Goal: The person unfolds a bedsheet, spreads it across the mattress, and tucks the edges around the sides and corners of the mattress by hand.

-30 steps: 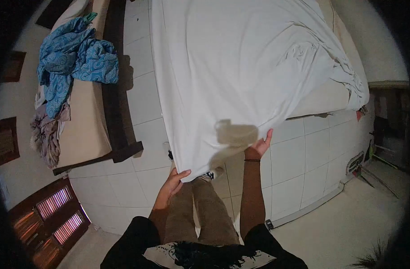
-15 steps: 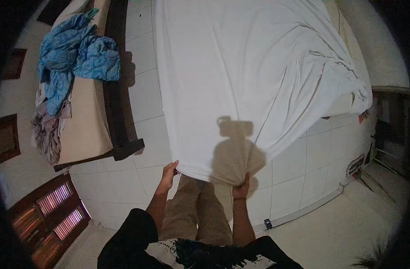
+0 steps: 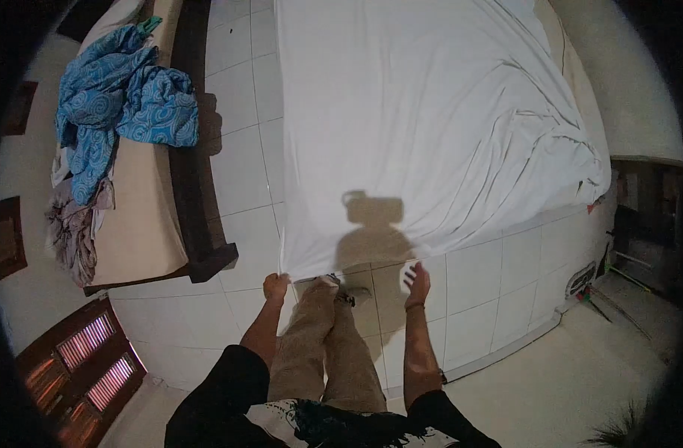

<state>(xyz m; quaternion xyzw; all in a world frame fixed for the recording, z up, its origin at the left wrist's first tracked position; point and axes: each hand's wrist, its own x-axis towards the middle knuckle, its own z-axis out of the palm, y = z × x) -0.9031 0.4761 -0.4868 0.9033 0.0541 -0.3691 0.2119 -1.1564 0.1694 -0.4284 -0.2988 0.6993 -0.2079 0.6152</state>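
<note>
A white sheet (image 3: 371, 134) lies spread over the large mattress, smooth on the left and wrinkled on the right, its near edge hanging toward my legs. My left hand (image 3: 276, 287) is closed on the sheet's near left corner. Just below the near edge, my right hand (image 3: 418, 284) is open with its fingers apart, holding nothing. A shadow of my head and shoulders falls on the sheet between the hands.
On the left, a second bed (image 3: 144, 216) with a dark wooden frame (image 3: 196, 187) bears a blue patterned cloth (image 3: 95, 97) and a greyish cloth (image 3: 74, 224). Tiled floor (image 3: 244, 172) runs between the beds. A wooden door (image 3: 80, 366) is at lower left, thin sticks (image 3: 618, 310) at right.
My right hand has let go of the sheet and opened. The sheet's near edge has dropped lower onto the bed's end, and its left edge has shifted right. My left hand has stayed on the corner.
</note>
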